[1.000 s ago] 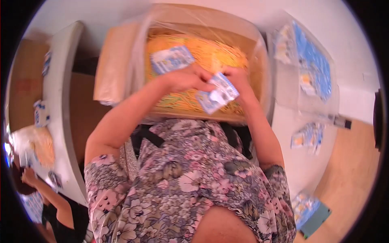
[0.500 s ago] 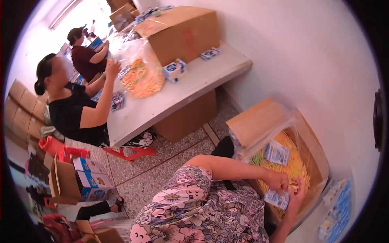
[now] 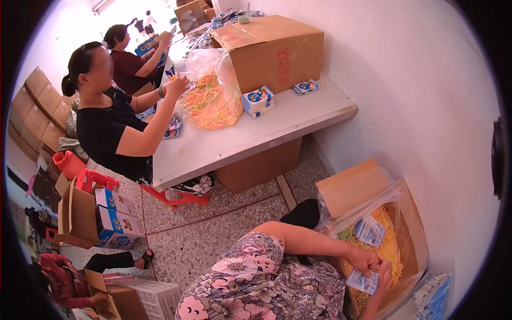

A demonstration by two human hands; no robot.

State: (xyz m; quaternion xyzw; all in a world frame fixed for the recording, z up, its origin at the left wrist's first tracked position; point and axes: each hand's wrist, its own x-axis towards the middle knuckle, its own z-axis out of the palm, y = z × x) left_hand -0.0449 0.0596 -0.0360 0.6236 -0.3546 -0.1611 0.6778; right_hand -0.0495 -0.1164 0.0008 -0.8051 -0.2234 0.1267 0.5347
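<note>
My left hand (image 3: 364, 260) and my right hand (image 3: 383, 273) meet over an open carton (image 3: 413, 232) lined with clear plastic. Between them is a small blue-and-white packet (image 3: 364, 281). My left fingers are closed at its top edge, while my right hand grips its right side with curled fingers. Whether a thin stick is pinched in the fingertips is too small to make out. Below lie many thin yellow sticks (image 3: 393, 234), with some green ones at the left. Another blue-and-white packet (image 3: 370, 231) rests on the sticks, just beyond my hands.
Blue-and-white packets (image 3: 432, 298) lie at the lower right by the wall. A white table (image 3: 202, 160) ahead bears a large carton (image 3: 277, 53) and a bag of sticks (image 3: 213, 109). A co-worker in black (image 3: 114, 117) sits there; others are behind and at lower left.
The view has shifted, so the table and carton appear lower and further right. My right fingers, raised and spread before, are now curled in close to my left hand at the packet.
</note>
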